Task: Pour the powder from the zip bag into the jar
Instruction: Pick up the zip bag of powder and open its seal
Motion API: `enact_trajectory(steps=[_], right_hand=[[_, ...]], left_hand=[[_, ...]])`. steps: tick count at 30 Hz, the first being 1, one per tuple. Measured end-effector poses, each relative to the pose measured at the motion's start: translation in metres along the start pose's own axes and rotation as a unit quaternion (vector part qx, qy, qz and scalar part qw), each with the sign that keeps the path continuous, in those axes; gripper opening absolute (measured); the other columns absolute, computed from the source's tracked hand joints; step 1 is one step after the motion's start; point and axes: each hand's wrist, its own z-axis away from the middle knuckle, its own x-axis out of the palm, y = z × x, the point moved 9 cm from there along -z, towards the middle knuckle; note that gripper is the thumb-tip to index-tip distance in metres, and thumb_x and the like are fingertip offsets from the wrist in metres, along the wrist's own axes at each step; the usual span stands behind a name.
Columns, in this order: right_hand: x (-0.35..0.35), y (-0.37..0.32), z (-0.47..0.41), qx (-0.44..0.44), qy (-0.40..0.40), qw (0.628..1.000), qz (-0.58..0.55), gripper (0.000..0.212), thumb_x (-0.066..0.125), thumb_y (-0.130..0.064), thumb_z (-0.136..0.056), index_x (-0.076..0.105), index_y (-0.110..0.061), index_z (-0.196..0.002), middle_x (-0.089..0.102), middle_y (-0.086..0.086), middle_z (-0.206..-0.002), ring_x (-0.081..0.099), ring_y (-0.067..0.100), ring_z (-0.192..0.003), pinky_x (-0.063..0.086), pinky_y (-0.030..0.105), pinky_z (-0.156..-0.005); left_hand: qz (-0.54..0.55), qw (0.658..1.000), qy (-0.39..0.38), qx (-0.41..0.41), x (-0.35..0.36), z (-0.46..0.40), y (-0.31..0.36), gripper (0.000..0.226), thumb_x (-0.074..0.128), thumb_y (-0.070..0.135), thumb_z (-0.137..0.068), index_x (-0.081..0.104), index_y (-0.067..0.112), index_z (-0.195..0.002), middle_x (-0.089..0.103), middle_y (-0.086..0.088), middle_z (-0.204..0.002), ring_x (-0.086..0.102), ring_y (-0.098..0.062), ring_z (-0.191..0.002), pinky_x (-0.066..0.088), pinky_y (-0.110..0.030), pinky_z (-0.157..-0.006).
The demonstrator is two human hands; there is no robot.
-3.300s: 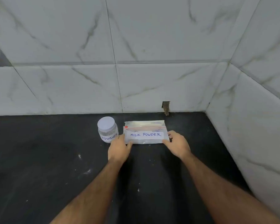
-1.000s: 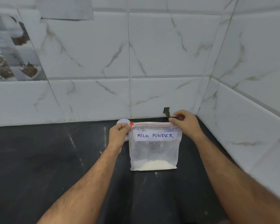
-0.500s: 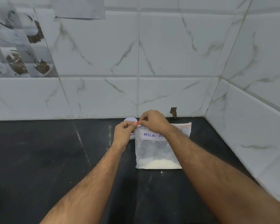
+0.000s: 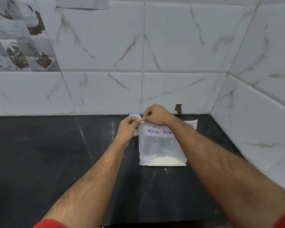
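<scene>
Hands, two: left hand point(image 4: 128, 126) and right hand point(image 4: 155, 115) grip pinching one zip bag point(image 4: 161, 145), one jar point(image 4: 135, 116) behind.

Upright zip bag point(image 4: 161, 150) (powder point(image 4: 163, 161) settled low) beside jar point(image 4: 135, 116)

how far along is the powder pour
Early. Done: the zip bag stands upright on the counter, powder settled at its bottom. In hand: the left hand and right hand both pinch the bag's top left corner at the zip. Left: open the bag, uncap the jar, whose white lid is on, then pour.
</scene>
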Motion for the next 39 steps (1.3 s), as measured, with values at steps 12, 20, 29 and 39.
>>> enact_trajectory(steps=[12,20,29,39], right_hand=[[-0.023,0.038,0.011,0.022,0.021,0.999,-0.019,0.016,0.070,-0.021,-0.083,0.071,-0.025,-0.068,0.072,-0.015,-0.080,0.069,0.014,-0.093,0.056,0.044,-0.091],[-0.036,0.061,0.022,0.022,0.035,0.999,-0.030,0.011,0.070,-0.017,-0.085,0.076,-0.014,-0.077,0.071,-0.015,-0.079,0.069,0.012,-0.091,0.056,0.036,-0.088],[-0.057,0.093,0.035,0.050,0.054,0.997,-0.019,0.011,0.069,-0.015,-0.087,0.076,-0.008,-0.082,0.073,-0.002,-0.085,0.063,0.009,-0.079,0.048,0.024,-0.070],[-0.080,0.125,0.056,0.075,0.072,0.994,-0.026,0.017,0.072,-0.015,-0.087,0.070,-0.010,-0.071,0.062,-0.006,-0.067,0.053,0.007,-0.066,0.042,0.025,-0.063]], left_hand=[[-0.039,0.999,0.011,-0.004,-0.004,-0.016,0.001,0.014,0.059,0.015,-0.097,0.061,0.013,-0.083,0.063,-0.005,-0.088,0.055,-0.019,-0.077,0.047,-0.025,-0.070],[-0.051,0.999,0.011,-0.009,-0.002,-0.023,0.002,0.016,0.058,0.013,-0.098,0.060,0.012,-0.082,0.060,-0.001,-0.083,0.051,-0.015,-0.072,0.046,-0.021,-0.067],[-0.042,0.998,0.037,-0.032,-0.011,-0.029,-0.003,0.018,0.057,0.012,-0.099,0.060,0.014,-0.081,0.062,-0.002,-0.084,0.053,-0.017,-0.071,0.044,-0.023,-0.060],[-0.068,0.996,0.045,-0.032,-0.019,-0.030,-0.001,0.022,0.057,0.015,-0.100,0.057,0.017,-0.078,0.057,0.000,-0.075,0.048,-0.010,-0.058,0.031,-0.021,-0.045]])
